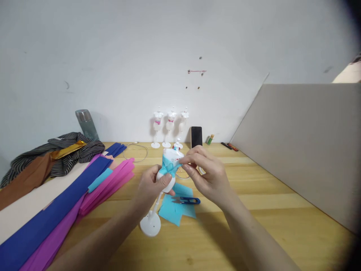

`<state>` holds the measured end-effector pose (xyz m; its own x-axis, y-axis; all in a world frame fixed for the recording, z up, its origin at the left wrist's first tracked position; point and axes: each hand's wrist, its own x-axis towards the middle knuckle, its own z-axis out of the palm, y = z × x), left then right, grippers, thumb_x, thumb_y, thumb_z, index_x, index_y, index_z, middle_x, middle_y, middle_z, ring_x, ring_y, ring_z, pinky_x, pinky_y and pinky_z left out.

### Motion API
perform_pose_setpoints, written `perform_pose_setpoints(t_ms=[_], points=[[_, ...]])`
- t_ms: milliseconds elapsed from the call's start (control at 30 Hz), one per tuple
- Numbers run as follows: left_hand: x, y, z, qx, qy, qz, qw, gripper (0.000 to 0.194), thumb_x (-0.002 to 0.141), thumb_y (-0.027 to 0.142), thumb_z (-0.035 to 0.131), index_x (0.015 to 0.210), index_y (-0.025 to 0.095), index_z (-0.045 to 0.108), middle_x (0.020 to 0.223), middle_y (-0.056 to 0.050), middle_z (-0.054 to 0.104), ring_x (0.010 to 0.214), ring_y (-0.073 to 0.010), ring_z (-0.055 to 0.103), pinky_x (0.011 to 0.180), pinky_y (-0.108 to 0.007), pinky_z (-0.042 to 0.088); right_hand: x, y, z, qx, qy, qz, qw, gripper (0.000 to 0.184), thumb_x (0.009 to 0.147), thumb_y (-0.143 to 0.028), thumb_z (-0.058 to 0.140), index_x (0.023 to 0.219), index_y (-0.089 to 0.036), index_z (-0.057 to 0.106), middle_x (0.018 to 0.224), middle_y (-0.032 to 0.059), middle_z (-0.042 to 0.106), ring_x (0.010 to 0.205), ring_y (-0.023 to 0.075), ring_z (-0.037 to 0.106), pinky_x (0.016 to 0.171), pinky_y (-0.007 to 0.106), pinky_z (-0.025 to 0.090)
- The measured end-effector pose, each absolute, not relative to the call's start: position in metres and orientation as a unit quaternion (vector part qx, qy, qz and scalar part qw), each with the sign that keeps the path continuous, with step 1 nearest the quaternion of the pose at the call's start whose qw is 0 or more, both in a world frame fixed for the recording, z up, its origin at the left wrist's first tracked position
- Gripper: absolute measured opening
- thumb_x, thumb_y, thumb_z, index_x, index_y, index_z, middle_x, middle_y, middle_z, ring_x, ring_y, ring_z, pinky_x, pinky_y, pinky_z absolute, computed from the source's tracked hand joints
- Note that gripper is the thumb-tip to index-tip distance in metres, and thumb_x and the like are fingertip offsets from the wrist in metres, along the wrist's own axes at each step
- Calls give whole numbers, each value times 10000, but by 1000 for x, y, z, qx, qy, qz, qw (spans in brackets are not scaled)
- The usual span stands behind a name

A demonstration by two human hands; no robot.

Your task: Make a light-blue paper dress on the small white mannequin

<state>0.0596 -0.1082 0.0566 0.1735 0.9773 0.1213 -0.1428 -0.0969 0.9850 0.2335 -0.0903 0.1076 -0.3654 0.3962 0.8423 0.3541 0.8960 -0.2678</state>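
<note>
My left hand is wrapped round the hips of a small white doll mannequin, which leans with its round base toward me. Light blue crepe paper is wound about the mannequin's torso. At the mannequin's upper side, my right hand pinches the edge of that blue paper between thumb and forefinger. Small red marks show on the white chest. Under the hands, a blue piece of crepe paper lies on the table, with blue thread snips resting across it.
Three white mannequins stand by the wall, beside a phone and a small green bottle. Coloured crepe paper strips, striped cloth and a flask occupy the left. A white panel bounds the right.
</note>
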Motion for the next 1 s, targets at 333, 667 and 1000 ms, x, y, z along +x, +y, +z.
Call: perform_pose_setpoints(t_ms=[333,667,1000], points=[[63,-112,62,541,402,528,517,372,781,487,645,924,151,577,695,11,599,556,-152,638,579,-269,476,229,-92,106,-229,-830,24,509,154,880,-83,518,888,-194,624,775,30,534,681,145,533,569,277,457],[64,-115,59,538,423,542,489,273,818,435,623,902,178,586,699,26,588,583,-141,625,614,-271,497,225,-95,103,-231,-796,17,559,208,858,-80,548,997,-218,616,732,9,555,636,138,520,554,278,442],[65,-112,59,513,435,579,460,270,787,427,656,880,183,583,737,8,602,637,-150,606,600,-278,522,209,-100,88,-317,-723,79,609,85,825,-143,573,772,-207,558,590,-37,504,509,107,465,483,251,410]])
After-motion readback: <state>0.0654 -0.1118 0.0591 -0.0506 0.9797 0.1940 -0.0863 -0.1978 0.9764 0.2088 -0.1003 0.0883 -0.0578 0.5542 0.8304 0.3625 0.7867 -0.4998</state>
